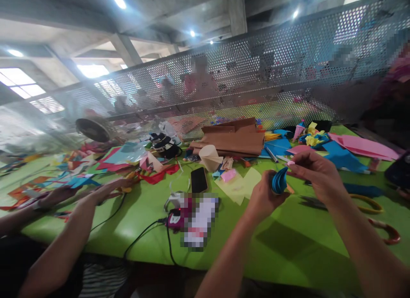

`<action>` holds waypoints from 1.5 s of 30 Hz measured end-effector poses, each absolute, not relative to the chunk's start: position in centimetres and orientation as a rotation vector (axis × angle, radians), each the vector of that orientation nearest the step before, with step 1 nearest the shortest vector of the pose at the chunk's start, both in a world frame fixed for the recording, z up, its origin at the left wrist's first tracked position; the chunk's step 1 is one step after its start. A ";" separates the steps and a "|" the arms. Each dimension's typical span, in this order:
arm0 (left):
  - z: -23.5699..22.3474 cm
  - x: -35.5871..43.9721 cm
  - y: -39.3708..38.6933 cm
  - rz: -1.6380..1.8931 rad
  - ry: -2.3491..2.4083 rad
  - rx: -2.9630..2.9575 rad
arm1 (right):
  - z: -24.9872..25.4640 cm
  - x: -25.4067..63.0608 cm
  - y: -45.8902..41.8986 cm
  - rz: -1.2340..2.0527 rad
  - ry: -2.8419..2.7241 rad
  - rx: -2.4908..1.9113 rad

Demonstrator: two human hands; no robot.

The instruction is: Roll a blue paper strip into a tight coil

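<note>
My left hand [264,197] is closed around a blue rolled paper piece [279,181] with stacked ridges and a pointed tip. Close beside that tip, my right hand [317,174] pinches a small pink piece [291,163] between thumb and fingertips; what it is made of is too small to tell. Beneath my right hand lie scissors with yellow handles [367,204] on the green table [294,246]. An orange-brown scissor handle [386,231] shows beside my right forearm.
A co-worker's hands [117,184] work among paper scraps at the left. A phone [199,180], a purple power strip [176,221] with cables and a blurred-out white item [200,223] lie mid-table. Brown paper [230,142], a cream cone [209,157] and a perforated metal screen [224,80] stand behind.
</note>
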State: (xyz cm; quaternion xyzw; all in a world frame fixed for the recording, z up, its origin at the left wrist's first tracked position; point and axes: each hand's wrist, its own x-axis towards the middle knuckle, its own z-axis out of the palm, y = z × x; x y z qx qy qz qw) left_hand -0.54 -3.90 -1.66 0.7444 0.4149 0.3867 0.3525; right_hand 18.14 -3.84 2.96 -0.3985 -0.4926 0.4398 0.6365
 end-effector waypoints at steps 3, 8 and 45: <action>-1.7 -0.5 -3.9 1.010 1.049 1.920 | 2.9 18.2 -3.8 1.012 -1.157 -0.923; -1.6 -0.5 -4.0 1.000 1.063 1.923 | 2.7 18.4 -3.7 1.010 -1.196 -0.934; -1.1 -0.4 -4.2 0.999 1.021 1.811 | 2.8 18.2 -3.8 1.040 -1.275 -0.939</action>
